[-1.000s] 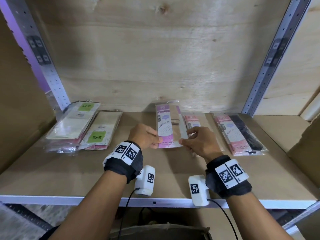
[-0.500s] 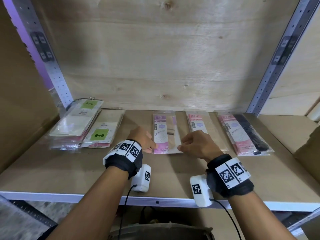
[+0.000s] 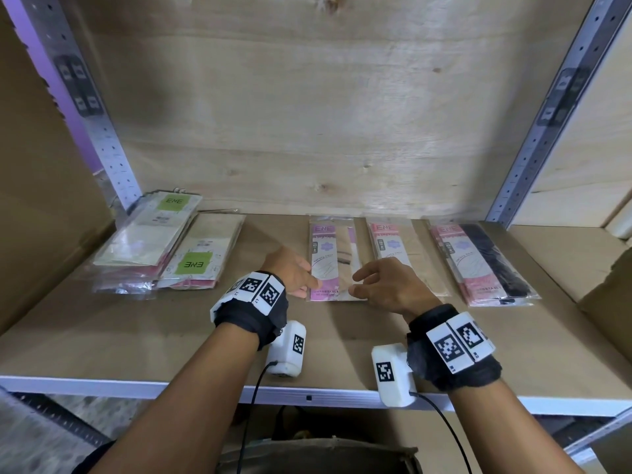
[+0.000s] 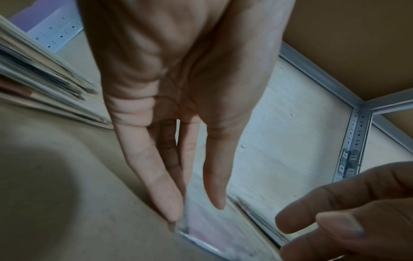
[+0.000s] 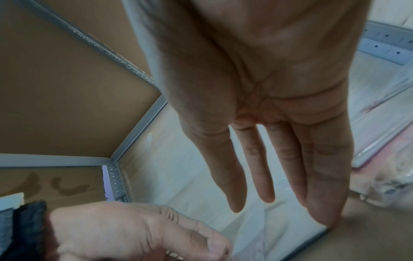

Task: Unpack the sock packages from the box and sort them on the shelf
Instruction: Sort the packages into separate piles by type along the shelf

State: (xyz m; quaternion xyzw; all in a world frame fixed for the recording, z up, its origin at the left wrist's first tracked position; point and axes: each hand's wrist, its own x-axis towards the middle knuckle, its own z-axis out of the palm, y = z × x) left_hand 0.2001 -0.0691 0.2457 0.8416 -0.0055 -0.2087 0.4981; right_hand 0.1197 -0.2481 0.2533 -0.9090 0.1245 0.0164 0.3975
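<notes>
since the pink sock package point(image 3: 331, 258) already lies flat on the shelf point(image 3: 136, 336) between its neighbours, the left hand point(image 3: 290, 271) and right hand point(image 3: 390, 285) flank its near corners with fingers straight and slightly apart, apparently squaring it, not gripping.

Pink sock package point(image 3: 330, 260) flat on shelf point(image 3: 136, 323) (clear wrap), beside two others.

On the shelf point(image 3: 102, 336), a row of sock packs: far left a stack point(image 3: 143, 244), beside it a second pack point(image 3: 201, 254), then a gap. Mid-shelf a third point(image 3: 330, 258) (hands at its near corners), a fourth point(image 3: 396, 248) just right, a fifth point(image 3: 478, 265) rightmost.
</notes>
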